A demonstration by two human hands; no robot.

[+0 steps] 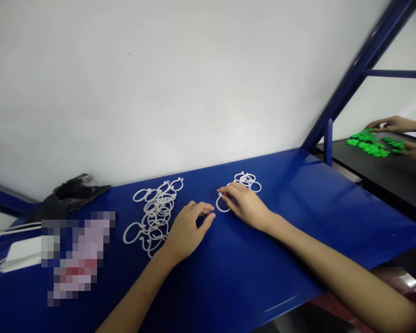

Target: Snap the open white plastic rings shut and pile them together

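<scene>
My right hand [247,204] rests on the blue table [298,208], its fingers curled around a white plastic ring [221,206] that lies on the surface. Just behind it sits a small pile of white rings [248,180]. My left hand [189,229] lies beside it with fingers pinched together; I cannot make out anything in them. A larger spread of white rings [154,212] lies directly left of my left hand.
A black plastic bag [72,189] lies at the back left by the white wall. A blurred patch and white cords sit at the left. On a black table at right, another person's hands [398,126] sort green pieces [370,144]. A blue frame post [360,64] slants up.
</scene>
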